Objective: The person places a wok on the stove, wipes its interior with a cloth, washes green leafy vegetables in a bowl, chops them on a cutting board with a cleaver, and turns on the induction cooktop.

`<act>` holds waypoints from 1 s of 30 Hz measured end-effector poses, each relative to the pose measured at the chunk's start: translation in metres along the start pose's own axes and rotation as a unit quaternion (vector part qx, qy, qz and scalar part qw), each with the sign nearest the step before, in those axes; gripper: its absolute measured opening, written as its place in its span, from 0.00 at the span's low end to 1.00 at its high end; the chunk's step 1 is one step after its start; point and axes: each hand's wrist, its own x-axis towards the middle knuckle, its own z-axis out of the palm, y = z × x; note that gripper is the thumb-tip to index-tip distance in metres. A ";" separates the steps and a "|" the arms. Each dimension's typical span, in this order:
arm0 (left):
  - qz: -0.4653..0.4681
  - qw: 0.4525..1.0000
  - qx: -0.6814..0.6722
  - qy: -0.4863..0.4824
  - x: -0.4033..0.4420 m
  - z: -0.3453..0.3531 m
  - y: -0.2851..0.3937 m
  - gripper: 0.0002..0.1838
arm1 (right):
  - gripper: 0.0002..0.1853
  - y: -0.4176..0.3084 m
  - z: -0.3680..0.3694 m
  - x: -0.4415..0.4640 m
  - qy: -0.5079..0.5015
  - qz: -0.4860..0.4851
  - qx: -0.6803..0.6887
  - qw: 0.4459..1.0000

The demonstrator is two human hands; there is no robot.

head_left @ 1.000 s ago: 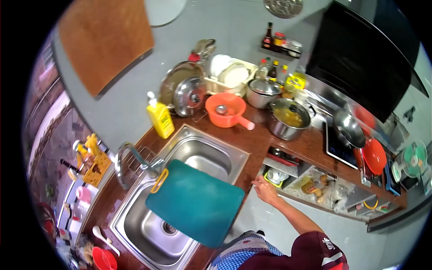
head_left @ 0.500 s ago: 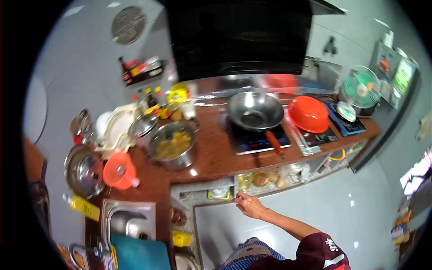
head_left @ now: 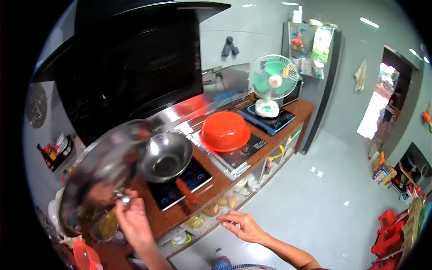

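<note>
A large, see-through pan lid [head_left: 96, 157] is tilted up at the left, blurred by motion. My left hand [head_left: 135, 220] grips it by its metal knob. To its right, a steel wok [head_left: 167, 157] with a reddish-brown handle rests on a black induction cooker [head_left: 200, 174]. My right hand [head_left: 243, 227] is held out in front of the counter's front edge, fingers stretched and holding nothing. Behind the lid's lower part, a pot of yellowish food [head_left: 107, 225] is partly hidden. An orange-red plastic container [head_left: 85, 255] shows at the lower left.
An upturned red basin [head_left: 225, 131] sits right of the wok on another cooktop. Beyond it, a green-bladed fan [head_left: 275, 81] stands by the blue-edged cooker [head_left: 281, 120]. Red stools [head_left: 387, 236] are at the right; a person [head_left: 390, 107] is at the doorway.
My left hand has come into view holding the pan lid, which was lying on the left counter. My view has turned right. My right hand's fingers are now more stretched out.
</note>
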 end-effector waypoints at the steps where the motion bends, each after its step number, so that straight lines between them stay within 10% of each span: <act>1: -0.040 0.998 -0.033 -0.022 0.001 0.021 -0.031 0.14 | 0.14 -0.004 -0.009 0.006 0.034 -0.005 0.035 0.999; 11: -0.200 0.979 0.037 -0.028 0.006 0.125 -0.298 0.17 | 0.23 0.092 -0.093 0.132 0.280 0.051 0.216 0.934; 20: -0.146 0.981 0.116 -0.049 0.060 0.169 -0.385 0.23 | 0.20 0.167 -0.155 0.207 0.341 0.110 0.392 0.848; 22: -0.013 0.972 0.191 -0.136 0.073 0.159 -0.418 0.24 | 0.20 0.175 -0.172 0.228 0.305 0.096 0.459 0.829; 24: 0.066 0.791 0.541 -0.280 0.078 0.078 -0.505 0.19 | 0.20 0.195 -0.184 0.247 0.275 0.072 0.487 0.826; 30: -0.090 0.927 0.337 -0.141 0.122 0.141 -0.516 0.24 | 0.19 0.248 -0.255 0.326 0.180 0.016 0.531 0.828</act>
